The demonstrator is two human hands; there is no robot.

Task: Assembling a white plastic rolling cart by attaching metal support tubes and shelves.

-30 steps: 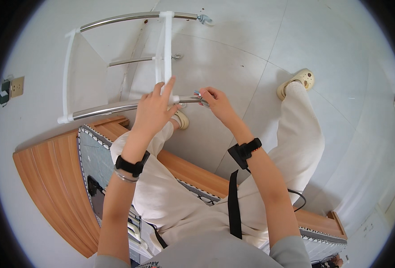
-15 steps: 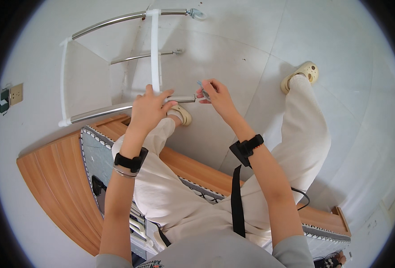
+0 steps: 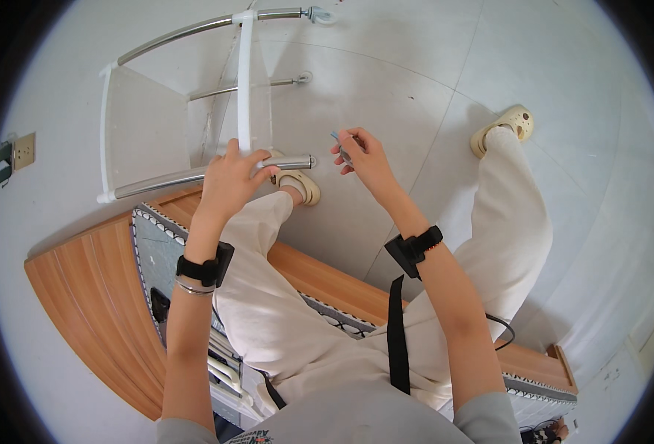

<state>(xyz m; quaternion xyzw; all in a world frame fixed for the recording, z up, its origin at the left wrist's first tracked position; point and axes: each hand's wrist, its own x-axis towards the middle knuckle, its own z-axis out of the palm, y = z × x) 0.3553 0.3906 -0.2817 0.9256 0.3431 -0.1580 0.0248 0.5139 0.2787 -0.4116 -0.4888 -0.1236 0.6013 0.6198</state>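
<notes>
A rack frame with chrome tubes and white plastic shelves (image 3: 245,81) lies on its side at the upper left. My left hand (image 3: 227,181) grips its near chrome tube (image 3: 294,162) at the white corner joint, thumb on the near side. That tube's open end points right, with no wheel on it. Just right of this end, apart from it, my right hand (image 3: 364,155) is closed on a small caster wheel (image 3: 348,146), mostly hidden by the fingers. Two other legs end in casters: the far caster (image 3: 319,15) and the lower caster (image 3: 303,78).
Beneath me is a wooden bed frame (image 3: 98,311) with a patterned, edged mattress (image 3: 157,244). My feet in cream clogs (image 3: 516,124) are on the pale tiled floor (image 3: 416,59). A wall socket (image 3: 24,151) is at the far left.
The rack and my left hand have shifted slightly left. My right hand, with the caster, has moved a little right, widening the gap to the tube's end.
</notes>
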